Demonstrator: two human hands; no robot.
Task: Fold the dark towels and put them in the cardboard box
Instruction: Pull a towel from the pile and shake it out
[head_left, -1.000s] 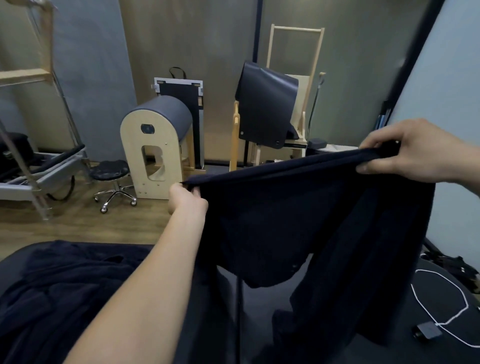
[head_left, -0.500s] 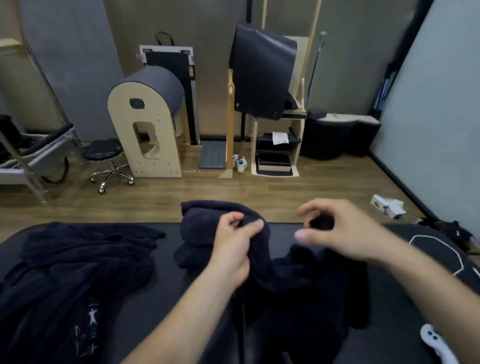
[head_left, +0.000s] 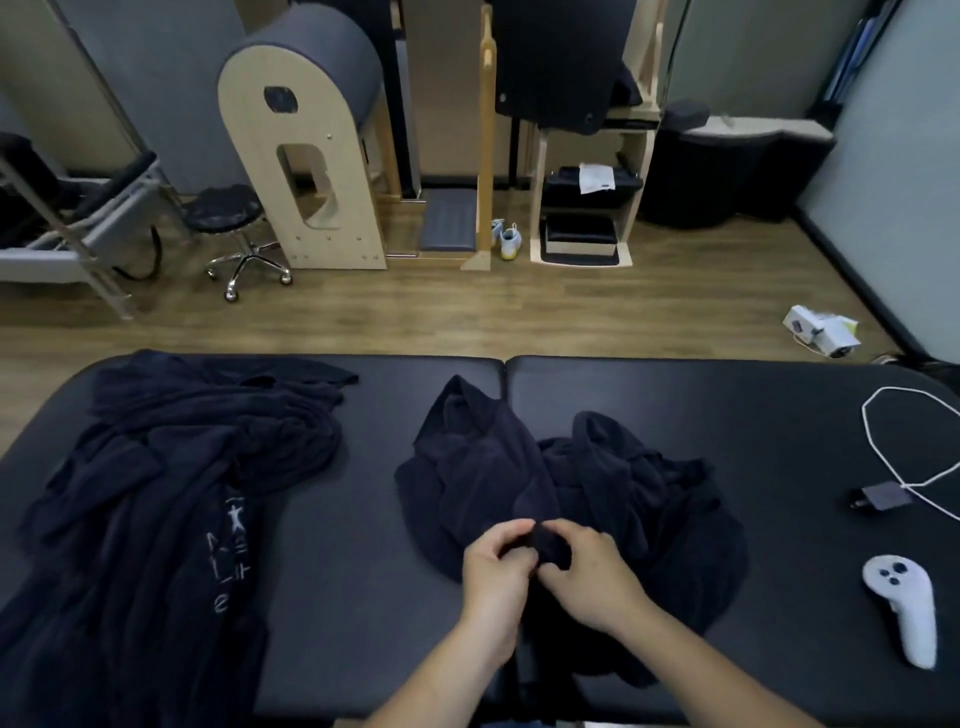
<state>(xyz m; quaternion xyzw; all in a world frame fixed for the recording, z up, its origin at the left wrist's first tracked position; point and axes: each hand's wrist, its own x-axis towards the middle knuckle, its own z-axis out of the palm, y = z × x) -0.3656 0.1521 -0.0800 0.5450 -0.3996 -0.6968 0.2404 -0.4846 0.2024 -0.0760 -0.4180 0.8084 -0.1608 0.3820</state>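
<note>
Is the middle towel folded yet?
Not folded: the towel lies bunched on the table, left hand and right hand pinching its near edge.

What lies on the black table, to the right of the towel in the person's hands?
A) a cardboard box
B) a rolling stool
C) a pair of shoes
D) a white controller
D: the white controller lies on the black table, right of the dark towel that the left hand and the right hand pinch.
</note>
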